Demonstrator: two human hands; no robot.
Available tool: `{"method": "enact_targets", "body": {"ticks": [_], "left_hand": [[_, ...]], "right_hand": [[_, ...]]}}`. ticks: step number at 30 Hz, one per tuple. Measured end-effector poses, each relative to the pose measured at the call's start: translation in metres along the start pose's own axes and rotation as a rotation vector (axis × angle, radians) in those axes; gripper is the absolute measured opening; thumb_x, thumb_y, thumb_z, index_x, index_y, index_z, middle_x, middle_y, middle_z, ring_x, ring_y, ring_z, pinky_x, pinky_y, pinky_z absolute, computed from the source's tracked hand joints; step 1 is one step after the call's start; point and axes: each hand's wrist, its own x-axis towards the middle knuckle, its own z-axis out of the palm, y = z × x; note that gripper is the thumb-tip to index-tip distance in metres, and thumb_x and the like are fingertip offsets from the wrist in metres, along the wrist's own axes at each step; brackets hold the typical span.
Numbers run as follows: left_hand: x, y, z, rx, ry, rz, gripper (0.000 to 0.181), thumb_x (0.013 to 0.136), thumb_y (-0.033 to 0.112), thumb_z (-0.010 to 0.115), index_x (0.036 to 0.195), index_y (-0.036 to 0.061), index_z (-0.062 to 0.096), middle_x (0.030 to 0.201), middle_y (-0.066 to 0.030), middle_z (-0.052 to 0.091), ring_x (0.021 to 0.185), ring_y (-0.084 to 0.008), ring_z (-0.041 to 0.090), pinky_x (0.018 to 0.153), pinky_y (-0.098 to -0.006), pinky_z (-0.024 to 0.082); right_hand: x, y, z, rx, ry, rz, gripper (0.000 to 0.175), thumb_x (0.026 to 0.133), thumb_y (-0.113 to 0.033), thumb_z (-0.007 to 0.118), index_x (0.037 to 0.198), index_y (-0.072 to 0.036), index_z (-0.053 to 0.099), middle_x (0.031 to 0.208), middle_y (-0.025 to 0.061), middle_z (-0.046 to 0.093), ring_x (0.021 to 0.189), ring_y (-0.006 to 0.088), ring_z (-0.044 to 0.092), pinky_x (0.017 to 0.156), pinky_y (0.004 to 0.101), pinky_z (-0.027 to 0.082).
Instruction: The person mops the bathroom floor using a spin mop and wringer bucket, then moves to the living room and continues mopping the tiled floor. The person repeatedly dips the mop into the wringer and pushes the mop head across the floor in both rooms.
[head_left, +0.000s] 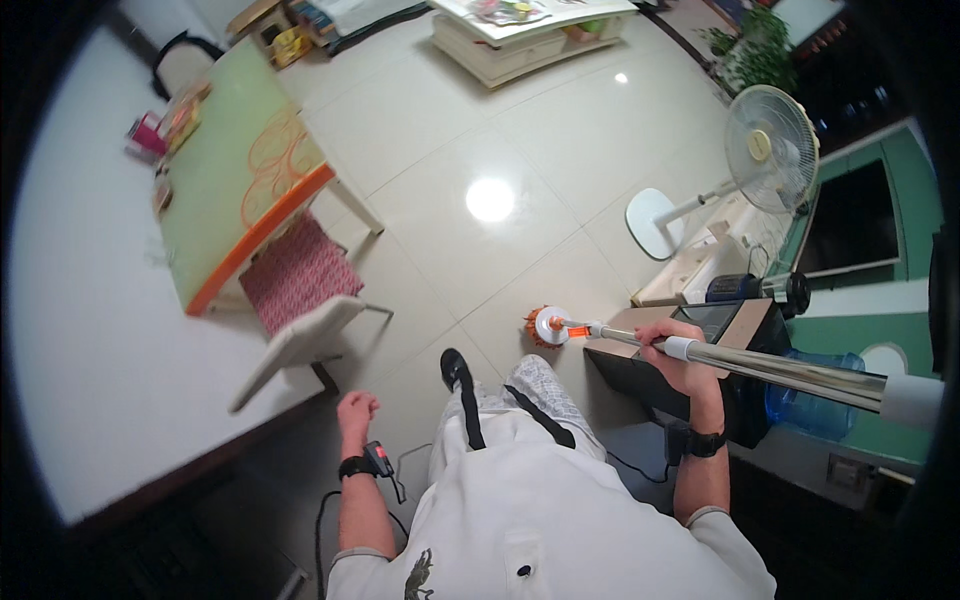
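Note:
My right hand (679, 356) is wrapped around the chrome pole (787, 375) of a mop, just below a white collar. The pole slants down to an orange joint and a white disc (553, 327) ringed by orange mop fringe (532, 326). That mop head is on the glossy tiled floor (420, 262), beyond my feet and a little to the right. At my left side, my left hand (358, 412) hangs with loosely curled fingers and nothing visible in it. Both wrists carry black straps with small devices and cables.
A chair (300, 345) with a pink woven cover stands by a green-topped table (225, 165) on the left. To the right are a dark cabinet with a tan top (637, 337), a blue water bottle (814, 394) and a standing fan (765, 150). A white coffee table (517, 37) stands ahead.

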Motion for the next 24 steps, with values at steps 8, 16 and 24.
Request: {"method": "enact_targets", "body": {"ticks": [8, 16, 24], "left_hand": [[0.130, 0.248, 0.018, -0.118, -0.045, 0.360, 0.018, 0.098, 0.009, 0.062, 0.113, -0.0001, 0.068, 0.097, -0.0063, 0.073, 0.080, -0.0114, 0.068, 0.067, -0.0237, 0.051], [0.194, 0.484, -0.016, -0.359, 0.090, 0.565, 0.020, 0.102, 0.018, 0.063, 0.118, 0.0070, 0.066, 0.102, -0.0022, 0.071, 0.090, -0.0120, 0.068, 0.076, -0.0243, 0.052], [0.276, 0.618, -0.176, -0.750, 0.041, 0.669, 0.028, 0.102, 0.018, 0.062, 0.126, 0.0053, 0.065, 0.114, -0.0015, 0.070, 0.106, -0.0120, 0.064, 0.094, -0.0310, 0.051]], "right_hand": [[0.080, 0.010, -0.007, 0.052, 0.161, -0.038, 0.013, 0.078, 0.005, 0.070, 0.090, -0.002, 0.070, 0.090, 0.0128, 0.074, 0.084, 0.0232, 0.074, 0.077, 0.0331, 0.057], [0.216, 0.041, -0.037, 0.028, 0.146, 0.061, 0.013, 0.079, 0.005, 0.074, 0.089, -0.002, 0.070, 0.091, 0.0101, 0.076, 0.085, 0.0201, 0.074, 0.075, 0.0320, 0.058], [0.294, 0.060, -0.080, 0.051, 0.185, 0.135, 0.014, 0.078, 0.004, 0.074, 0.091, -0.001, 0.071, 0.091, 0.0113, 0.076, 0.082, 0.0216, 0.074, 0.073, 0.0323, 0.058]]}}
